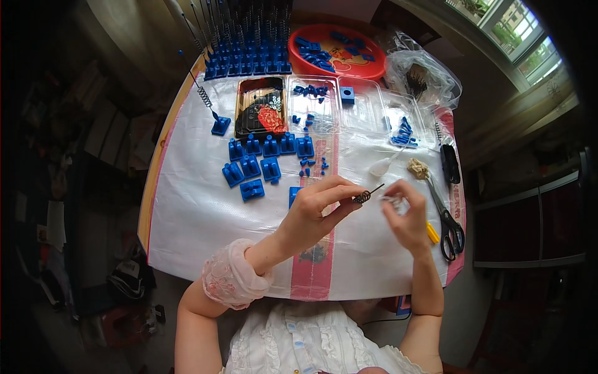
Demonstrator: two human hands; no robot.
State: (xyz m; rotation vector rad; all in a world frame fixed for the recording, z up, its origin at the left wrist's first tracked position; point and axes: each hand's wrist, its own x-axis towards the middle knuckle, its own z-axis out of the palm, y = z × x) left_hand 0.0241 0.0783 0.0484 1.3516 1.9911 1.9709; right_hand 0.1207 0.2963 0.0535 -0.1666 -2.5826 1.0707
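Spring [360, 199] pinched in our left hand [306, 210], right hand [409, 219] just beside it

We hold the black spring between the thumb and fingers of our left hand, which close on its coils. Its long axis slants up and to the right, and its straight wire end [378, 187] sticks out clear of our grip on the side facing our right hand. The spring lies between our two hands, left of the right fingertips and a little above them, with a narrow gap between the wire and those fingers.

Our right hand is curled, thumb and fingers drawn near each other. A pale blur shows at its fingertips, so we cannot tell whether it has hold of anything.

Beside the right wrist we see a yellow handle [432, 233], then black scissors [451, 240]. Above the gap between our hands lies a white squeeze bottle [379, 167]. A blue block [293, 197] is partly hidden behind our left hand, and more blue clips [250, 166] stand in loose rows beyond it.

Farther out we have a black tray [245, 122], a clear tray [405, 112] with small blue pegs [404, 132], and a red basin [300, 60]. At the far left stand rows of blue bases [249, 67] with springs rising from them.
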